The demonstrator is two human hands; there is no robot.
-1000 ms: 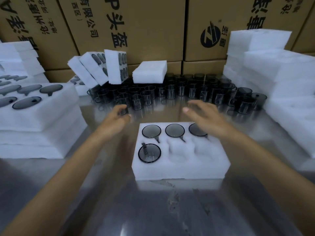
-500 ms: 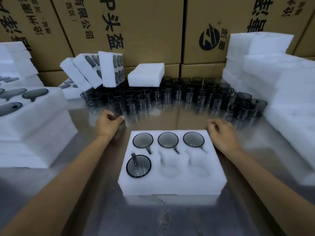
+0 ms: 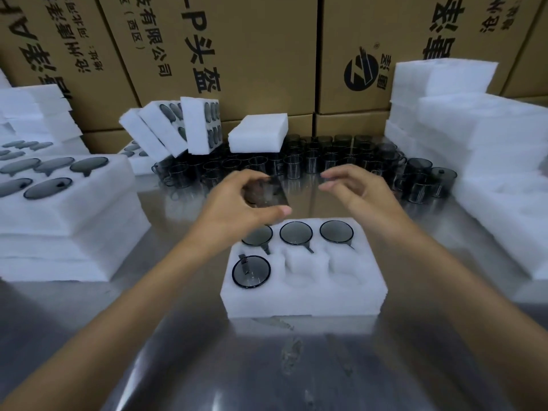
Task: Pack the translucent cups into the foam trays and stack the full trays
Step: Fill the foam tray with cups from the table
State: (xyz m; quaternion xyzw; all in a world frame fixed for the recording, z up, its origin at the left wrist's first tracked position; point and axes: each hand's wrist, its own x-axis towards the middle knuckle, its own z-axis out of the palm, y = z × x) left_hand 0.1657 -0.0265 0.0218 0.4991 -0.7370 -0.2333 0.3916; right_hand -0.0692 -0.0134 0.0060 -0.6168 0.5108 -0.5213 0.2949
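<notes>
Steel table (image 3: 296,366), foam tray (image 3: 302,298) with four cups, left hand (image 3: 234,209) gripping one cup (image 3: 267,192), right hand (image 3: 358,191) released

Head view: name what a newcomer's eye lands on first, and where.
At centre, the left hand grips a translucent cup above the foam tray, which has four pockets filled and two empty. The right hand hovers open beside it. Behind, a crowd of loose cups lines the steel table.
</notes>
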